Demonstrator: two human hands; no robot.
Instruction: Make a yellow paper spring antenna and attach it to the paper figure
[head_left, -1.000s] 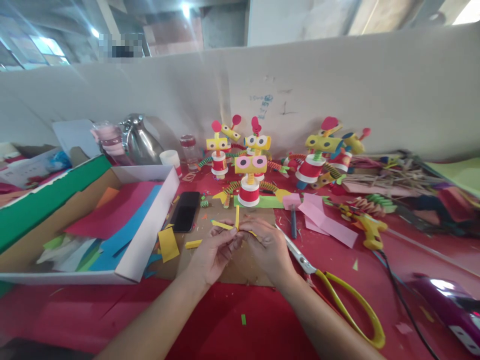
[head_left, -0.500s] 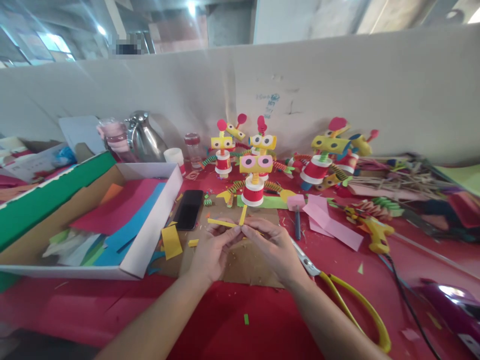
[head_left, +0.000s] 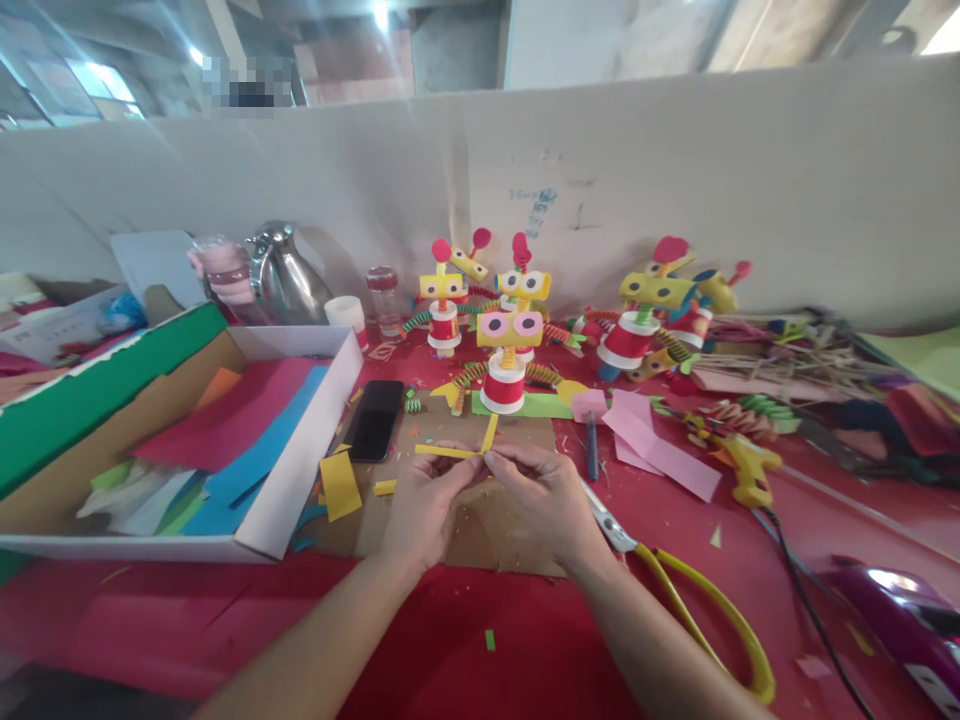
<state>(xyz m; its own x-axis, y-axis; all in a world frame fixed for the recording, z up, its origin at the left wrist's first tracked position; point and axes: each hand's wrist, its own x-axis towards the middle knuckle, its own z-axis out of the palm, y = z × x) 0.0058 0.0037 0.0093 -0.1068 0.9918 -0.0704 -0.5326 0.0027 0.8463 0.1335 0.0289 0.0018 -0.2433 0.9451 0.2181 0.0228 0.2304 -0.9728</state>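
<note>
In the middle of the frame, the left hand and the right hand pinch thin yellow paper strips where they meet, above a brown cardboard sheet. Their long ends stick out loose, so it seems much of the paper is not yet folded. Just higher up, a cup toy already has eyes and springy arms, and big scissors lie lower right.

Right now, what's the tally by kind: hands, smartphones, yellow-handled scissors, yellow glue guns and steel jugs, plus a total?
Left hand and right hand, pinching yellow paper: 2
Smartphone: 1
Yellow-handled scissors: 1
Yellow glue gun: 1
Steel jug: 1
Total, paper aside: 6
</note>
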